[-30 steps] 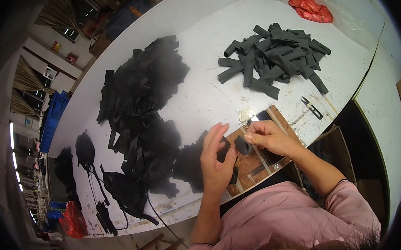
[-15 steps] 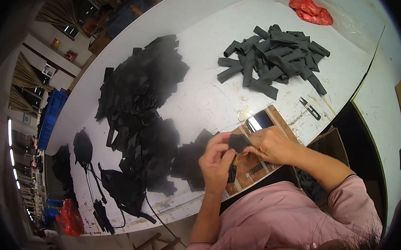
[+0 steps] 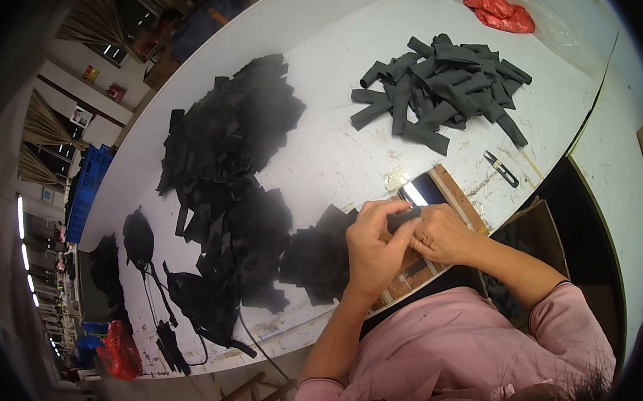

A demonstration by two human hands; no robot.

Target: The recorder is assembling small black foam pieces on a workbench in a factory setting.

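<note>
My left hand [image 3: 377, 242] and my right hand [image 3: 444, 235] are close together over a wooden frame [image 3: 459, 197] with a shiny dark insert. Between them is a small dark grey fabric piece [image 3: 404, 220], pinched in the fingers of both hands and partly covered by them. To the left of my left hand lies a flat heap of black fabric pieces [image 3: 317, 256]. Farther off, a pile of dark grey rolled or folded fabric strips [image 3: 449, 86] rests on the white table [image 3: 329, 89].
Thread snips [image 3: 503, 168] lie right of the frame. A large black fabric heap [image 3: 230, 127] spreads across the left side, with a black corded bag [image 3: 199, 300] nearer the edge. A red plastic bag [image 3: 499, 10] sits at the far edge. An open cardboard box [image 3: 543, 231] stands beside my right forearm.
My left hand has moved right and slightly up, closer to my right hand. The fabric piece is now more covered by the fingers. My right hand has shifted only slightly.
</note>
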